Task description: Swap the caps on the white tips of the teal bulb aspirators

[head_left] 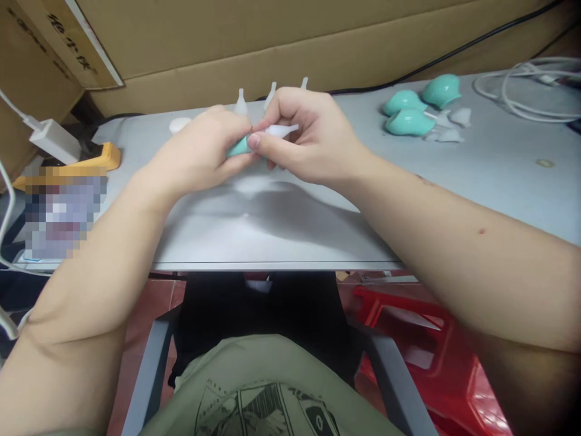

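Over the middle of the table, my left hand [204,148] is closed around a teal rubber bulb [238,147] of a bulb syringe, mostly hidden by the fingers. My right hand [313,136] meets it from the other side, thumb and fingers pinching a translucent white nozzle tip [280,130] at the bulb's end. The nozzle's narrow end points right. Whether it is fully seated in the bulb is hidden by my fingers. Just behind my hands stand several similar white nozzles [241,103], partly covered by them. A small white round piece [179,125] lies beside my left wrist.
Several teal bulbs [410,122] lie at the back right, with loose whitish nozzle pieces [447,134] beside them. Farther right are a coiled white cable [521,109] and a small ring [545,163]. A yellow power strip [109,157] with a white charger [57,141] sits left.
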Demonstrator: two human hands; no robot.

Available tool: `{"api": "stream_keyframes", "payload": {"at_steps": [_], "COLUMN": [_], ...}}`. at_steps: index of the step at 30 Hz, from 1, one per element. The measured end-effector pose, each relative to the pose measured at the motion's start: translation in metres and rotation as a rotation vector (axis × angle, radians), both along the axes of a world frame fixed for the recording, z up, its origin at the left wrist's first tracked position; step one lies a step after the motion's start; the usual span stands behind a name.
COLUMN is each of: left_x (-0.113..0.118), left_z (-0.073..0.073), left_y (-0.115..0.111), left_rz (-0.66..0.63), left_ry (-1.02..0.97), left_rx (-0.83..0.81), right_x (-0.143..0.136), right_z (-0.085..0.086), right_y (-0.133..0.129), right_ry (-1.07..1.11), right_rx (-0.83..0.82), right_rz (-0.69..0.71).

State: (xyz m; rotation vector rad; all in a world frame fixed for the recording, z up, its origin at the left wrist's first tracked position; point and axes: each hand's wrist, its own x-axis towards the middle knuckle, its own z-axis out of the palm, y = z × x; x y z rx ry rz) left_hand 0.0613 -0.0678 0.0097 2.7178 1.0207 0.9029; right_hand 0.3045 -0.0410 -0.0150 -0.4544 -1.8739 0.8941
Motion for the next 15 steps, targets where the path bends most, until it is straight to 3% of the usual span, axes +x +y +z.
{"api": "stream_keyframes", "payload": {"at_steps": [6,15], "left_x": [0.003,0.005], "left_z": [0.011,0.009], "left_y": [-0.014,-0.014], "left_rz": [-0.133,-0.163], "left_ry": [-0.080,-0.156], "left_rx": [-0.143,-0.232], "right_x": [0.002,-0.004], "right_z": [0.007,0.000], "right_y": [-0.003,-0.003], "right_ry": [0.043,0.139], "right_rx": [-0.197,-0.406], "right_rz": [0.190,0.240]}}
